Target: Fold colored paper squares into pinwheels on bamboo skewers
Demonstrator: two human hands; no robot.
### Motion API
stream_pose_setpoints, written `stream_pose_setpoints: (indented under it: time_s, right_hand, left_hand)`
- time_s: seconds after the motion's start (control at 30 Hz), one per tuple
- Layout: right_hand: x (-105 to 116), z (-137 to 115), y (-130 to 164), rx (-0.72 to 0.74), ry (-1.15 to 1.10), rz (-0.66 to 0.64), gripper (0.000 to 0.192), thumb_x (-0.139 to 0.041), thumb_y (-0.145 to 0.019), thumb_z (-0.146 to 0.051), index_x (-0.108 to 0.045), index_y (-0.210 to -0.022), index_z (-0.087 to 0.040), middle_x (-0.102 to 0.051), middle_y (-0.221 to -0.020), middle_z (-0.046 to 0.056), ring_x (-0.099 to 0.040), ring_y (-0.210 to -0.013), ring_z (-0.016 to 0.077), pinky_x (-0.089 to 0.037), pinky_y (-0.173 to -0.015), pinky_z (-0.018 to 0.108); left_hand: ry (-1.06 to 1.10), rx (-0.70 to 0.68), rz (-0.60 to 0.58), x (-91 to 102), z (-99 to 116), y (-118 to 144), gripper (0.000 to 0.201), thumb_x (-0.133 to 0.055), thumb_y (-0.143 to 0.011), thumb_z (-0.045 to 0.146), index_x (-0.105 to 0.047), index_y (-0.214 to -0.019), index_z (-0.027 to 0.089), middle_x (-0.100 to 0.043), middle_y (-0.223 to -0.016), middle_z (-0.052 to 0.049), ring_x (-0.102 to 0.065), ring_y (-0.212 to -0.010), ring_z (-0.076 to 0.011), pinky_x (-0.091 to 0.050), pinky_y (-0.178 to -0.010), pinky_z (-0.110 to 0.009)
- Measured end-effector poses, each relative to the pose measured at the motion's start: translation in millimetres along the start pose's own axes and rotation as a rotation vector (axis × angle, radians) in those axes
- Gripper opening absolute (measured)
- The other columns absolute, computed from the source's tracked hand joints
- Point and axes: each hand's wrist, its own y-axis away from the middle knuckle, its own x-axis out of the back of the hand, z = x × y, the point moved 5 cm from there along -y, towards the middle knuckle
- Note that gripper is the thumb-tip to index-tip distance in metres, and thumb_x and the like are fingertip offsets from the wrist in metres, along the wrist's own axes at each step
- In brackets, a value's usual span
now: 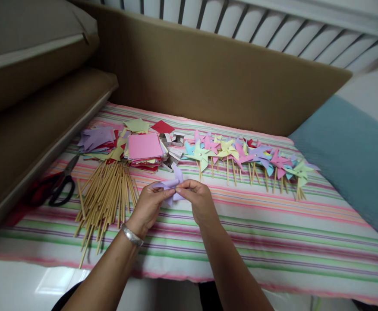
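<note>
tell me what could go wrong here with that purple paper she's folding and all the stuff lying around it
The purple paper is pinched by both the left hand and right hand in mid-air; a hard pull might tear or crease it. The left forearm passes close to the wooden sticks, so a sweep could scatter them. The scissors lie near the table edge.

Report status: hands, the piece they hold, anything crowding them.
Left hand and right hand both pinching folded lilac paper pinwheel piece. Loose wooden sticks beside left hand. Finished pastel pinwheels lined up behind, apart.
</note>
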Motion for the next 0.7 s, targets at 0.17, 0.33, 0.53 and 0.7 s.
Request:
stream_pose_setpoints:
  time_s: [0.17, 0.33, 0.53, 0.7]
  right_hand:
    - [0.0, -0.8, 0.6, 0.017, -0.011, 0.014, 0.009, -0.073, -0.058, -0.023, -0.066, -0.061, -0.019, -0.064, -0.062, -0.001, -0.055, -0.059, 0.0134, -0.043, -0.061, 0.027]
    - [-0.8, -1.1, 0.5, 0.016, -0.012, 0.017, 0.009, -0.073, -0.057, -0.024, -0.066, -0.061, -0.019, -0.064, -0.062, -0.001, -0.055, -0.059, 0.0132, -0.043, -0.060, 0.027]
    - [-0.7, -1.6, 0.7, 0.031, -0.004, 0.017, 0.008, -0.073, -0.058, -0.021, -0.066, -0.061, -0.019, -0.063, -0.063, -0.002, -0.055, -0.060, 0.0125, -0.043, -0.061, 0.025]
    - [-1.0, -1.9, 1.3, 0.041, 0.026, 0.002, 0.009, -0.073, -0.060, -0.024, -0.066, -0.062, -0.019, -0.063, -0.063, -0.001, -0.056, -0.061, 0.0130, -0.043, -0.061, 0.026]
  left_hand:
    - [0.028, -0.008, 0.016, -0.4, -0.2, -0.2, 0.017, -0.079, -0.056, 0.020, -0.072, -0.070, 0.014, -0.071, -0.071, -0.004, -0.062, -0.069, -0.0132, -0.044, -0.070, -0.024]
    - [0.056, 0.002, 0.035, 0.2, -1.7, 0.2, 0.022, -0.080, -0.055, 0.020, -0.073, -0.075, 0.015, -0.072, -0.074, -0.004, -0.063, -0.073, -0.0139, -0.045, -0.073, -0.024]
    - [0.063, -0.002, 0.034, 1.2, -3.0, -0.1, 0.020, -0.078, -0.057, 0.017, -0.073, -0.076, 0.014, -0.072, -0.073, -0.004, -0.062, -0.070, -0.0121, -0.045, -0.070, -0.022]
    - [0.066, 0.000, 0.019, 1.6, -3.7, -0.2, 0.019, -0.077, -0.059, 0.016, -0.073, -0.078, 0.015, -0.072, -0.074, -0.003, -0.062, -0.071, -0.0116, -0.045, -0.071, -0.022]
